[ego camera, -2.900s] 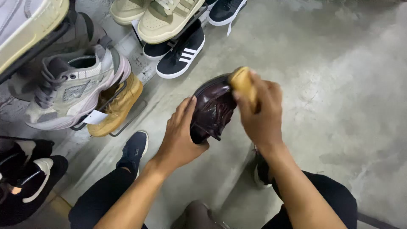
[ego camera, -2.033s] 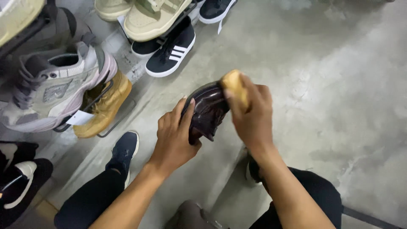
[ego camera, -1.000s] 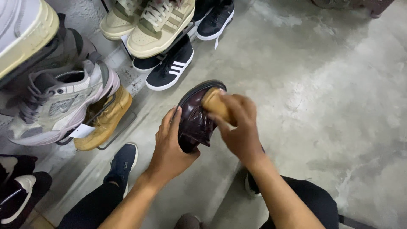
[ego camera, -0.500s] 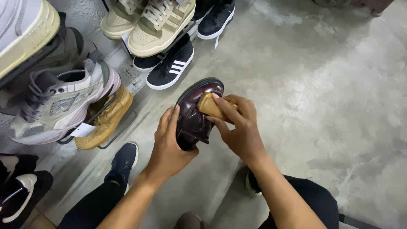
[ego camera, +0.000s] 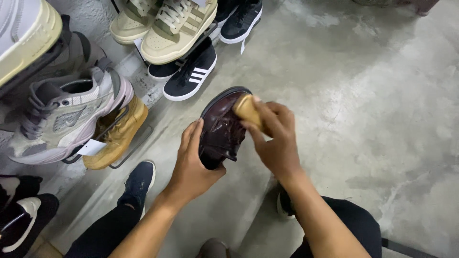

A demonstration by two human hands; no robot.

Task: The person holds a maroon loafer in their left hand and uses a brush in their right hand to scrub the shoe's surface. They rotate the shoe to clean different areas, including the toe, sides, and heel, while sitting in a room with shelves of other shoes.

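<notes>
cradling a glossy dark burgundy leather shoe (ego camera: 221,130) from below, the left hand (ego camera: 191,165) has its fingers together along the shoe's left side and the thumb hooked under the heel end, so the grip is closed on the shoe. the shoe is held in the air above the grey concrete floor (ego camera: 363,95), toe pointing away from the person and slightly upward. the right hand (ego camera: 275,138) presses a small tan wooden-backed brush (ego camera: 247,108) against the upper near the toe, fingers curled tight around the brush. to the left, a grey and lilac chunky sneaker (ego camera: 64,122) sits on a wire rack just above a mustard-yellow suede boot (ego camera: 119,136). further away lie a black low sneaker with white stripes (ego camera: 191,74) and a beige lace-up sneaker (ego camera: 174,31). the person's own dark navy shoe (ego camera: 137,181) rests on the floor below the left wrist.
</notes>
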